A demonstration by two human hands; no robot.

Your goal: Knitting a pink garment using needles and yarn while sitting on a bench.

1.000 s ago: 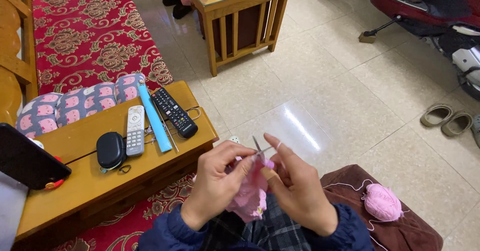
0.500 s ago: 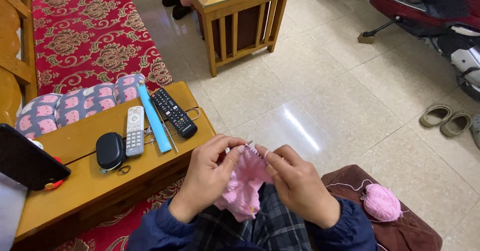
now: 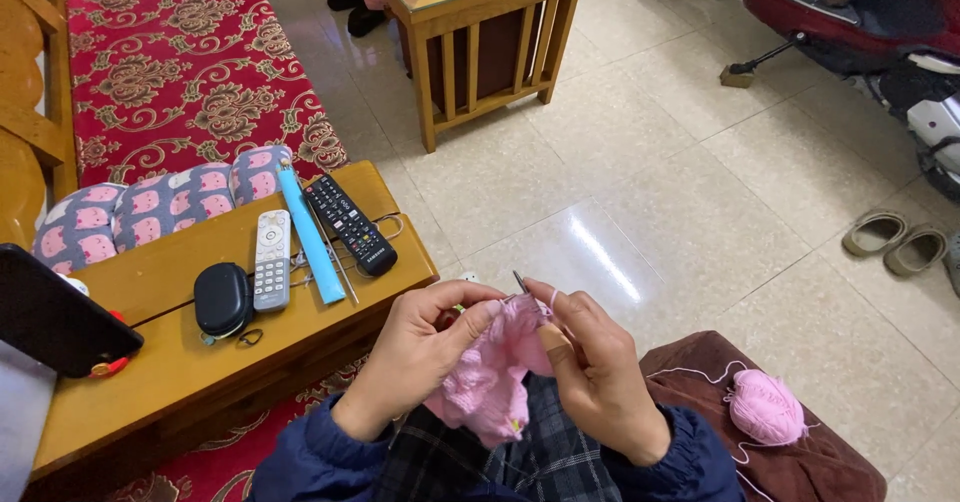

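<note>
- The person sits with a plaid lap and dark blue sleeves at the bottom edge of the view.
- The left hand [image 3: 415, 357] grasps the pink knitting [image 3: 487, 377] by its upper left edge, thumb pressed on the fabric.
- The right hand [image 3: 598, 372] pinches the knitting's upper right edge; its index finger is raised with a strand of yarn looped over it.
- A thin needle [image 3: 520, 282] pokes up between the two hands, just above the knitting.
- The knitting hangs from the hands over the lap, between both wrists.
- To the right, a pink yarn ball [image 3: 766, 407] lies on a brown cushion [image 3: 830, 462], with a pale strand running from it toward the hands.
- To the left stands a low wooden table [image 3: 150, 362].
- On it lie a black pouch [image 3: 222, 298], a white remote [image 3: 271, 259], a blue tube [image 3: 310, 232] and a black remote [image 3: 350, 224], side by side.
- A dark phone [image 3: 55, 317] leans at the table's left edge.
- Behind these, a grey cushion with pink figures [image 3: 150, 207] rests at the table's far side.
- Beyond it spreads a red patterned mat [image 3: 190, 52] on a wooden bench.
- Farther off on the tiled floor stands a small wooden table [image 3: 480, 22].
- A pair of slippers [image 3: 895, 242] lies to the right, near a red scooter [image 3: 850, 12].
</note>
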